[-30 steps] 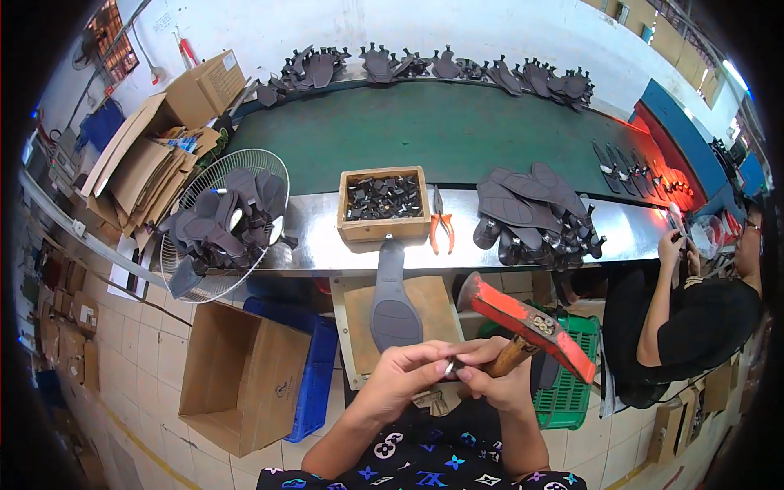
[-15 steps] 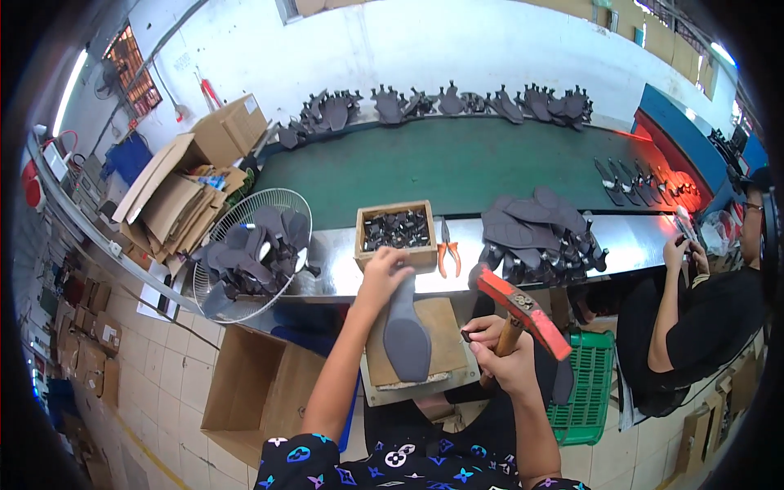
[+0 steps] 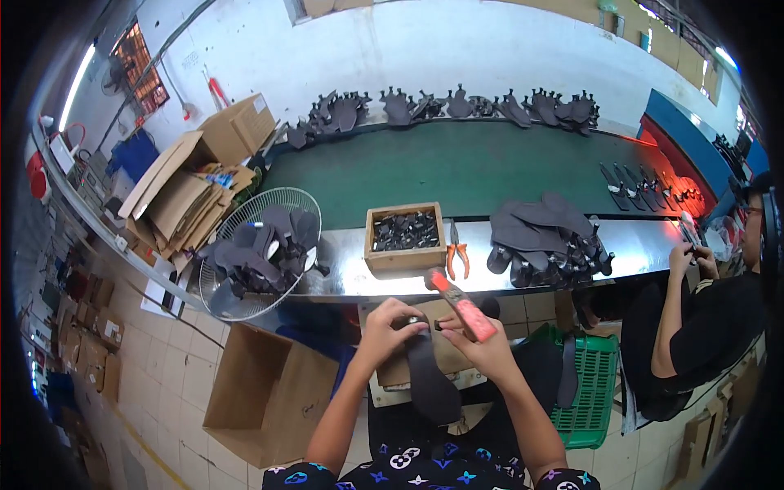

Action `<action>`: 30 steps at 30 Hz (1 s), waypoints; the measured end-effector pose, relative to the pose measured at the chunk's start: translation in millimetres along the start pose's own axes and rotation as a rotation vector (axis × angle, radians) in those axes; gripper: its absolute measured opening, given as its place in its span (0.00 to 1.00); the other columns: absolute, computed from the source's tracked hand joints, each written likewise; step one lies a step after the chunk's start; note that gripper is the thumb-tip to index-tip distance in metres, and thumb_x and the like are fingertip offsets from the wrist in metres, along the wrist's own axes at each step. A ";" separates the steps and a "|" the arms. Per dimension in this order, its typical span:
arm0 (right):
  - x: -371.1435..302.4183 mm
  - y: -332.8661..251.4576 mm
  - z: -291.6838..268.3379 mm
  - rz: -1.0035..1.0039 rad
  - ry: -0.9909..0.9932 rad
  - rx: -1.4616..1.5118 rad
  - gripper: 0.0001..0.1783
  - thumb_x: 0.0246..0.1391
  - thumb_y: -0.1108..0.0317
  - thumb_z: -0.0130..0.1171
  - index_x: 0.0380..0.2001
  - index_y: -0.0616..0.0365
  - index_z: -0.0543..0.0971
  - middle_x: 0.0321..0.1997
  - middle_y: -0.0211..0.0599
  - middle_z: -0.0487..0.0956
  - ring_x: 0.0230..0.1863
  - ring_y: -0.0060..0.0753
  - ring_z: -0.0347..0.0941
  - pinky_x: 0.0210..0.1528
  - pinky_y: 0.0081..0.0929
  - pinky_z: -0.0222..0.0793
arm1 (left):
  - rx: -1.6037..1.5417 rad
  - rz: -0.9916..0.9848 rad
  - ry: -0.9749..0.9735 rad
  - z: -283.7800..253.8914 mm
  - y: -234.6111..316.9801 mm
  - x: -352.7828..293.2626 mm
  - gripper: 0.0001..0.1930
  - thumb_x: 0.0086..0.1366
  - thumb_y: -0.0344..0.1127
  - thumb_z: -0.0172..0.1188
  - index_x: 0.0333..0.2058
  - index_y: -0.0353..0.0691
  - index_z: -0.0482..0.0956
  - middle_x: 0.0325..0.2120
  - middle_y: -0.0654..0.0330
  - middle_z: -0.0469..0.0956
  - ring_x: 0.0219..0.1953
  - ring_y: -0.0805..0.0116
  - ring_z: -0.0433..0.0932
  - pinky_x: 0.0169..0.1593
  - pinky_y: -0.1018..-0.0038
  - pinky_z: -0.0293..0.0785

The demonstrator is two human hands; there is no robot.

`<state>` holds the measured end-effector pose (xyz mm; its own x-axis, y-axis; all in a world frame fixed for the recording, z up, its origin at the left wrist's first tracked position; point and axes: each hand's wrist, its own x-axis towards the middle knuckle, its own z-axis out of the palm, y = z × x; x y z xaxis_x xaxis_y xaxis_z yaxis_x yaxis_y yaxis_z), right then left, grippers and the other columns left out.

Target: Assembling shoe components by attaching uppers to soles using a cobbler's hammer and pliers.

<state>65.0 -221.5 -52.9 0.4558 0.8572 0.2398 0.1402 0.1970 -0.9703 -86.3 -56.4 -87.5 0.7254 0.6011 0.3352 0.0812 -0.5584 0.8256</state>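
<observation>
My left hand (image 3: pixel 390 327) and my right hand (image 3: pixel 482 349) meet over a dark shoe sole (image 3: pixel 431 380) lying on a small wooden block (image 3: pixel 392 371) in front of me. Left fingers pinch the sole's upper end. My right hand grips a red-handled hammer (image 3: pixel 459 302), its head pointing up and left, and also touches the sole. Just beyond, on the steel ledge (image 3: pixel 343 282), stands a wooden box of small dark parts (image 3: pixel 406 234) with orange-handled pliers (image 3: pixel 457 257) beside it.
A fan guard holding dark soles (image 3: pixel 260 249) sits at the left, a pile of soles (image 3: pixel 543 237) at the right. Behind runs a green conveyor belt (image 3: pixel 457 167). A seated person (image 3: pixel 694 318) works at the right. A green crate (image 3: pixel 592 384) and open cardboard box (image 3: pixel 265 392) stand below.
My left hand came back from the wooden box to the sole's upper end. The right hand moved in beside it, still holding the hammer, now lower and nearer the sole.
</observation>
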 end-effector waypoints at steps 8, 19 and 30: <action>24.4 24.4 21.7 0.008 -0.199 -0.256 0.13 0.56 0.66 0.63 0.39 0.66 0.79 0.34 0.47 0.79 0.36 0.49 0.76 0.41 0.33 0.71 | -0.159 -0.087 0.078 15.6 -5.9 -31.0 0.13 0.50 0.29 0.74 0.34 0.32 0.82 0.32 0.57 0.79 0.34 0.66 0.80 0.40 0.73 0.75; 15.3 -7.9 24.0 -0.214 -0.261 -0.609 0.15 0.47 0.77 0.63 0.40 0.59 0.79 0.39 0.42 0.79 0.40 0.53 0.78 0.40 0.40 0.73 | -0.159 0.016 0.073 14.5 -5.4 -33.1 0.16 0.49 0.28 0.72 0.39 0.34 0.83 0.37 0.53 0.82 0.38 0.57 0.82 0.44 0.69 0.77; -11.9 -57.3 19.5 0.110 -0.065 -0.380 0.16 0.60 0.73 0.59 0.51 0.60 0.78 0.29 0.40 0.78 0.29 0.42 0.76 0.33 0.33 0.72 | -0.272 -0.178 0.016 14.6 -6.1 -30.2 0.13 0.49 0.29 0.73 0.35 0.35 0.87 0.33 0.55 0.85 0.36 0.67 0.80 0.43 0.73 0.76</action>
<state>34.4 -233.8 -0.7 0.4312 0.8942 0.1205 0.4139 -0.0774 -0.9070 -98.7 -79.5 -109.3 0.7052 0.6856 0.1804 0.0183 -0.2720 0.9621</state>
